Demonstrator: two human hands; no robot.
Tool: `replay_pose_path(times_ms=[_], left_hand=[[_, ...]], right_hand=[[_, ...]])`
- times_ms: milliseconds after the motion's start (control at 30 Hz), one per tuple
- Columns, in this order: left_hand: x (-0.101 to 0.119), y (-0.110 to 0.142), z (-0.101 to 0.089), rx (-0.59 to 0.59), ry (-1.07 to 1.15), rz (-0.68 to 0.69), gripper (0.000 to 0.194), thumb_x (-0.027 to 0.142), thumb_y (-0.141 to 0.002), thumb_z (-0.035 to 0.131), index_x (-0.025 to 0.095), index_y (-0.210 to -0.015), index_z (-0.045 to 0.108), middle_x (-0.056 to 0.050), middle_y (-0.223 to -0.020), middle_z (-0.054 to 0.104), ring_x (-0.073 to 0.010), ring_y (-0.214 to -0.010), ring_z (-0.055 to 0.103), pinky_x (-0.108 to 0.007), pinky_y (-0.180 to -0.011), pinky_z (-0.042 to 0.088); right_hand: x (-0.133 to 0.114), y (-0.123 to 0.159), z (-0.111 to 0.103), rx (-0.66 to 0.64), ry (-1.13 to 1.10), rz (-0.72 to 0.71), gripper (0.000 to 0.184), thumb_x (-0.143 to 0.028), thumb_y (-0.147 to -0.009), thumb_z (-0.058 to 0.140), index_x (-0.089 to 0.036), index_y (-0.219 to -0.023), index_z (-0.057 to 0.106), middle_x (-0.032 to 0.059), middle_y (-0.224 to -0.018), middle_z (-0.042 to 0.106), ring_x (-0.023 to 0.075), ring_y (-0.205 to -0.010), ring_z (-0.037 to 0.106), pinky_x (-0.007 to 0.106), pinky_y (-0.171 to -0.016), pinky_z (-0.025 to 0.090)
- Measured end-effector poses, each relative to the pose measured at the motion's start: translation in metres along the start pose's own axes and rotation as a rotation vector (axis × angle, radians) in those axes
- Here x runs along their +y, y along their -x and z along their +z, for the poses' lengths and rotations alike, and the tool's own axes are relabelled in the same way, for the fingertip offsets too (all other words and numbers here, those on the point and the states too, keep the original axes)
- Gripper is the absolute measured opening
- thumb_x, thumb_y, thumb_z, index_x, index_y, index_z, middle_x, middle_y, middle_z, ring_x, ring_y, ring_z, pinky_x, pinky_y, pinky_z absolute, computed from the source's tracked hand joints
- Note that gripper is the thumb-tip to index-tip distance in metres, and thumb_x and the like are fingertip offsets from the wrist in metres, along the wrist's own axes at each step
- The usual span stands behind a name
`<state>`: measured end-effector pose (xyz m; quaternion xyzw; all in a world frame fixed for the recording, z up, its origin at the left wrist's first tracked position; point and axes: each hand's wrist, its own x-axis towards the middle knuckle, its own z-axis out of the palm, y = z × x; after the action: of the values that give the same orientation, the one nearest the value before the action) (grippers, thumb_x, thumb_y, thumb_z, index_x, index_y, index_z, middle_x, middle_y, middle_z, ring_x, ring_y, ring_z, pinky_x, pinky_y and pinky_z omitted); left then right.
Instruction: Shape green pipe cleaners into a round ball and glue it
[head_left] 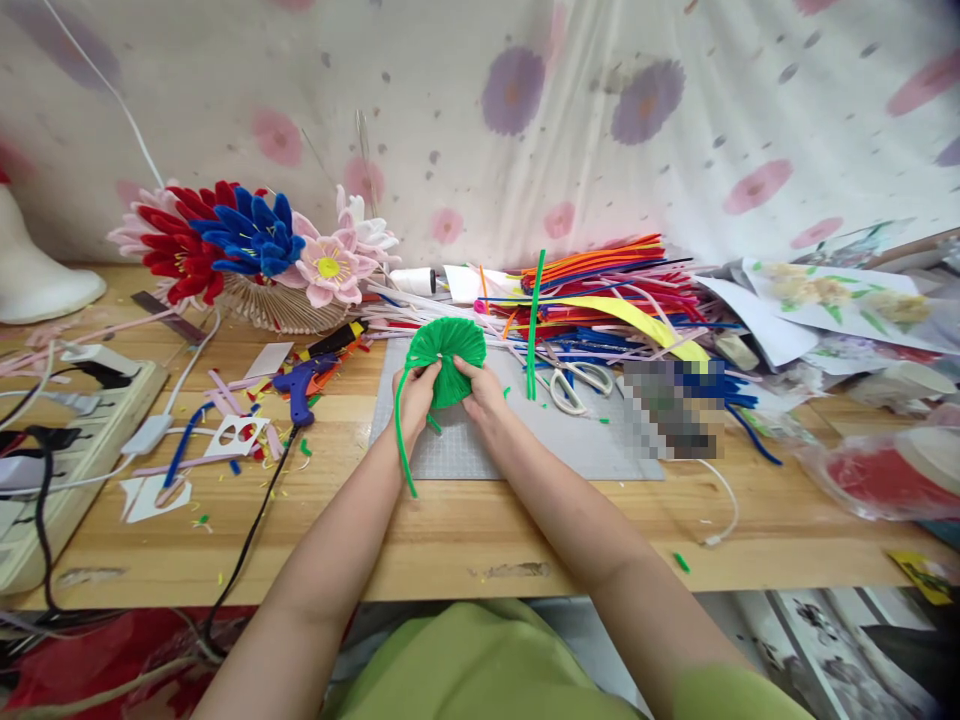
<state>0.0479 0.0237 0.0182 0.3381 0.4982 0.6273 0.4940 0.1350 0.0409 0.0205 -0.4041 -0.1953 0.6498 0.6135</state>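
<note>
Both hands hold a round green leaf made of pipe cleaners [448,345] above the grey cutting mat. My left hand [415,398] pinches its lower left side near the centre, and a loose green strand hangs down past that wrist. On the lower right, my right hand [480,388] grips the edge with the thumb on top. Fingers behind the leaf are hidden. To the right, a few straight green pipe cleaners [535,330] lie on the mat beside white-handled scissors [574,380].
Finished pipe-cleaner flowers [255,235] stand at the back left. Nearer are a blue glue gun [301,385] with its black cord and a power strip [82,460]. Bundled coloured pipe cleaners [600,270] lie behind the cutting mat [495,455]. A blurred-out object [671,410] sits on the right.
</note>
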Motion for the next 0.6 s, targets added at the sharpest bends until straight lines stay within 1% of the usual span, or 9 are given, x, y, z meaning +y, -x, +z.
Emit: replay_pose_path(times_ms=[67,133,200,300,400,500,600], left_hand=[[0.001,0.000,0.001,-0.053,0.025,-0.027,0.031,0.039,-0.058,0.071,0.015,-0.079,0.069,-0.004,-0.077,0.071,-0.0207,-0.080,0.064,-0.031,-0.076,0.049],[0.000,-0.001,0.001,-0.086,0.031,-0.019,0.035,0.040,-0.057,0.072,0.016,-0.081,0.070,-0.004,-0.079,0.071,-0.0210,-0.084,0.064,-0.032,-0.079,0.048],[-0.002,-0.004,0.001,-0.077,0.026,-0.014,0.036,0.041,-0.056,0.073,0.017,-0.082,0.070,-0.004,-0.081,0.071,-0.0213,-0.088,0.064,-0.032,-0.081,0.048],[-0.006,-0.008,0.002,-0.028,0.038,-0.011,0.038,0.041,-0.054,0.074,0.018,-0.084,0.069,-0.003,-0.083,0.071,-0.0217,-0.091,0.064,-0.032,-0.083,0.047],[-0.009,-0.011,0.003,-0.003,0.092,-0.008,0.043,0.039,-0.052,0.076,0.017,-0.087,0.068,-0.004,-0.085,0.071,-0.0222,-0.092,0.064,-0.033,-0.084,0.048],[-0.010,-0.014,0.001,0.008,0.127,-0.053,0.044,0.037,-0.050,0.078,0.016,-0.088,0.068,-0.005,-0.083,0.071,-0.0237,-0.090,0.064,-0.036,-0.084,0.048],[-0.009,-0.016,-0.003,-0.017,0.137,-0.133,0.040,0.033,-0.050,0.079,0.015,-0.083,0.068,-0.006,-0.082,0.071,-0.0263,-0.090,0.064,-0.039,-0.083,0.049]], right_hand=[[0.001,-0.001,-0.001,0.019,0.024,-0.056,0.031,-0.014,-0.054,0.069,-0.020,-0.078,0.050,-0.0016,-0.070,0.065,0.0170,-0.070,0.064,0.035,-0.073,0.053],[0.002,-0.001,0.000,0.040,0.081,-0.171,0.035,-0.014,-0.054,0.069,-0.021,-0.081,0.047,-0.0035,-0.070,0.064,0.0149,-0.069,0.063,0.033,-0.073,0.052],[0.003,0.001,0.001,0.051,0.131,-0.255,0.038,-0.015,-0.053,0.068,-0.021,-0.083,0.045,-0.0046,-0.071,0.062,0.0136,-0.069,0.061,0.032,-0.073,0.052],[0.005,0.005,0.004,0.051,0.140,-0.270,0.038,-0.016,-0.053,0.068,-0.021,-0.083,0.045,-0.0050,-0.071,0.061,0.0135,-0.069,0.060,0.032,-0.074,0.051],[0.006,0.008,0.006,0.026,0.058,-0.186,0.033,-0.012,-0.052,0.067,-0.021,-0.078,0.049,-0.0050,-0.067,0.062,0.0141,-0.067,0.061,0.032,-0.075,0.052],[0.006,0.008,0.007,0.014,-0.053,-0.019,0.026,-0.007,-0.054,0.064,-0.019,-0.074,0.053,-0.0028,-0.067,0.065,0.0160,-0.069,0.064,0.033,-0.077,0.052],[0.005,0.006,0.005,0.027,-0.106,0.141,0.020,-0.005,-0.059,0.062,-0.018,-0.072,0.056,0.0001,-0.068,0.068,0.0186,-0.074,0.066,0.035,-0.078,0.054]])
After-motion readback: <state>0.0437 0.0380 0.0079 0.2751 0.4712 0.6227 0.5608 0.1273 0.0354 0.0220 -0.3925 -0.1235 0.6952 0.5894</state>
